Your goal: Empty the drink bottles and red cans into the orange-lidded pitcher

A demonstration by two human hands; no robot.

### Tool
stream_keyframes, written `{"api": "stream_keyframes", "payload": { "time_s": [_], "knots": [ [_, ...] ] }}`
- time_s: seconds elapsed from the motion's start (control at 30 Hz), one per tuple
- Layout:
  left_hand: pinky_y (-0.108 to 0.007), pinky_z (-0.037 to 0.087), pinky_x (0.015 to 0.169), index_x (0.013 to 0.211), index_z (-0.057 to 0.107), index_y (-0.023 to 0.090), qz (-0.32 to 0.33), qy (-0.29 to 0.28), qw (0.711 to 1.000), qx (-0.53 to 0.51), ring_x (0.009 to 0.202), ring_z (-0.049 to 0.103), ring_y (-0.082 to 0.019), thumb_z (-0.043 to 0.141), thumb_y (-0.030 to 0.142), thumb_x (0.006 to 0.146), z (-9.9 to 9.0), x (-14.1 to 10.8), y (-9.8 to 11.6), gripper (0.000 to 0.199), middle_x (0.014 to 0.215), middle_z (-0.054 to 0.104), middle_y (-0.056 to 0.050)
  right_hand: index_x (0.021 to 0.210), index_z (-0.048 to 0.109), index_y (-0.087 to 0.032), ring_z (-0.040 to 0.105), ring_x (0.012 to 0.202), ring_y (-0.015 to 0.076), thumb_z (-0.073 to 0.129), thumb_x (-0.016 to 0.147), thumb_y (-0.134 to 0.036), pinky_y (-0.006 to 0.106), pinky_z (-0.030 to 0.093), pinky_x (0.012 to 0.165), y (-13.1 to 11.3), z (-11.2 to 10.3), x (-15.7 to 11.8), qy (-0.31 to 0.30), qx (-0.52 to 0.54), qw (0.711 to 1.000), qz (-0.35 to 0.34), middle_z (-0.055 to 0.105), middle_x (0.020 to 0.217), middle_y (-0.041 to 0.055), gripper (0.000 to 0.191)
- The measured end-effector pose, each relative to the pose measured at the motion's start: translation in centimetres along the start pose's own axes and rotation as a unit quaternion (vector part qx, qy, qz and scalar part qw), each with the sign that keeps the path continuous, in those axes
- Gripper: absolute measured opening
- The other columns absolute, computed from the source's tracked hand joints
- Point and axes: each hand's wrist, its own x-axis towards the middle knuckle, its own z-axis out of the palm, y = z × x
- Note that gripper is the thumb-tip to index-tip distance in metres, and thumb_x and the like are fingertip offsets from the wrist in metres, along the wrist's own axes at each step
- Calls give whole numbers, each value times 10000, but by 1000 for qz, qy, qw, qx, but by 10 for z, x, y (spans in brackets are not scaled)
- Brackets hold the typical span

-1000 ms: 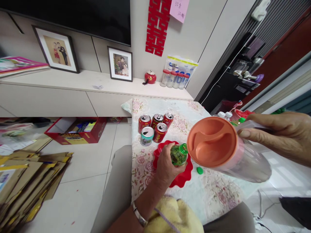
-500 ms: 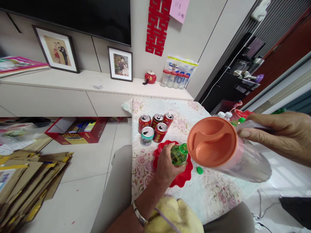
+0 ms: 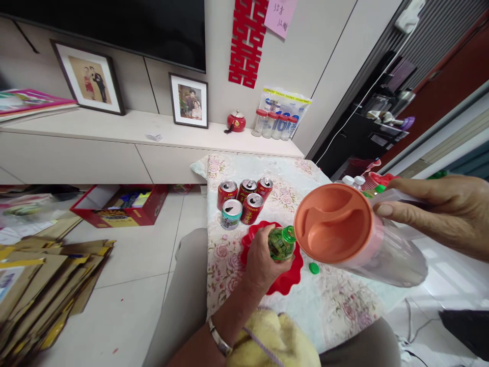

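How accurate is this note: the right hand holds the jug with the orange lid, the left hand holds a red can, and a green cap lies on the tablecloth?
One slip: the left hand holds a green bottle, not a red can, as the head view shows. The right hand holding the jug with the orange lid, and the green cap on the tablecloth, are right.

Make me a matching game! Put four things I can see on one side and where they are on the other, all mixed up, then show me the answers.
Things:
1. Orange-lidded pitcher
2. Green bottle
3. Green cap
4. Little red pot

Places:
A. Lying on the flowery tablecloth
B. Standing on the white ledge
C. In the left hand
D. Tilted in the right hand

Right pairs: 1-D, 2-C, 3-A, 4-B.
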Motion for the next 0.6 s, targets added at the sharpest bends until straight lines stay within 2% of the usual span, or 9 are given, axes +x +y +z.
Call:
{"api": "stream_keyframes", "payload": {
  "time_s": [0.1, 0.2, 0.3, 0.43, 0.6],
  "knots": [
    [-477, 696, 957, 1397, 500, 237, -4, -6, 1000, -3, 1090, 817, -328, 882, 244, 653, 0, 0, 0, 836, 1212, 792, -106, 838, 790, -257, 588, 634, 179, 648, 855, -920, 233, 451, 471, -5, 3, 1, 9, -10, 999, 33, 597, 620, 22, 678],
    [-481, 695, 960, 1402, 495, 238, -6, -7, 1000, -1, 1096, 816, -334, 882, 242, 651, 0, -1, -1, 845, 1215, 790, -112, 807, 779, -229, 579, 616, 166, 638, 863, -920, 223, 458, 476, -8, 2, 1, 3, -7, 999, 54, 610, 623, 30, 708],
    [-480, 696, 961, 1404, 496, 233, -3, -3, 1000, 0, 1095, 816, -331, 880, 240, 657, 0, -1, -1, 840, 1214, 790, -115, 741, 751, -212, 535, 537, 130, 612, 923, -869, 202, 438, 443, -7, -1, 1, -11, 10, 999, 37, 597, 594, 29, 696],
    [-474, 700, 952, 1404, 500, 231, 9, 4, 1000, -1, 1086, 818, -326, 883, 236, 658, 0, 0, 0, 839, 1211, 791, -114, 696, 733, -222, 505, 466, 100, 614, 964, -796, 165, 398, 387, -7, -4, 2, 8, 14, 1000, -16, 603, 574, 16, 644],
    [-474, 701, 944, 1408, 487, 232, 13, 7, 1000, 10, 1070, 822, -329, 884, 231, 651, 0, 0, 0, 855, 1205, 790, -114, 793, 804, -209, 564, 496, 124, 624, 968, -794, 191, 448, 410, -6, -5, 2, -11, 1, 1000, 12, 676, 634, 43, 637]
  ]
}}
